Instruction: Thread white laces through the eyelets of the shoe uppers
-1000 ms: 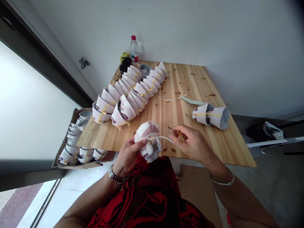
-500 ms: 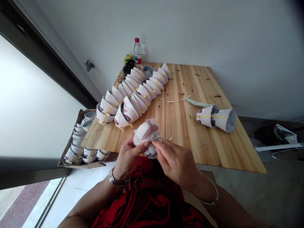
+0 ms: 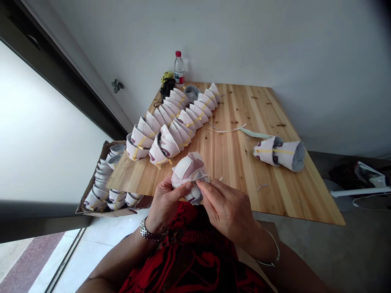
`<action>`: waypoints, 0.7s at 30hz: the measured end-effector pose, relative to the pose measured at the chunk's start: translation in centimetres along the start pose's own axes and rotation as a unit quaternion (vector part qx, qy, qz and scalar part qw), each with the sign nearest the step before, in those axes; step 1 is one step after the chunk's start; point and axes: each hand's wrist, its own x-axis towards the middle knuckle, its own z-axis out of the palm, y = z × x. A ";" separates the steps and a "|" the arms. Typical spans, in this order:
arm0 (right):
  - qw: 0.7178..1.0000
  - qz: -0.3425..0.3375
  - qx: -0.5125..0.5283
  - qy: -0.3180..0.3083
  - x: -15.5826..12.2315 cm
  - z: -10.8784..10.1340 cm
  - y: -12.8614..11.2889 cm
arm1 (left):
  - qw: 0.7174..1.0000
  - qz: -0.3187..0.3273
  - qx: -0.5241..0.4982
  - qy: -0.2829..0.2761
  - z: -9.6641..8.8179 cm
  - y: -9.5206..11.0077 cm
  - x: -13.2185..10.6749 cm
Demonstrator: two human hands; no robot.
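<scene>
Our left hand (image 3: 166,205) grips a rolled white-and-pink fabric piece (image 3: 186,171) while our right hand (image 3: 226,215) pinches a thin white strap (image 3: 203,177) against it

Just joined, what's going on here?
A person is holding a white-and-pink shoe upper in both hands, just above the near edge of a wooden table. The left hand grips it from the side, while the right hand pinches a thin pale strip at its opening. Rows of similar shoe uppers sit on the table, a yellow-strapped pair lies off to the right, and more fill a cardboard box beside the table.
</scene>
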 end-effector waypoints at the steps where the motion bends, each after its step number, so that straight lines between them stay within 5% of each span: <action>1: 1.000 0.003 0.000 0.002 0.0 0.0 -0.1 | 1.000 0.002 -0.002 0.001 0.1 0.0 0.0; 21: 0.998 0.042 0.028 0.031 -0.1 0.1 -1.5 | 0.998 0.051 0.013 0.022 0.4 0.4 -1.1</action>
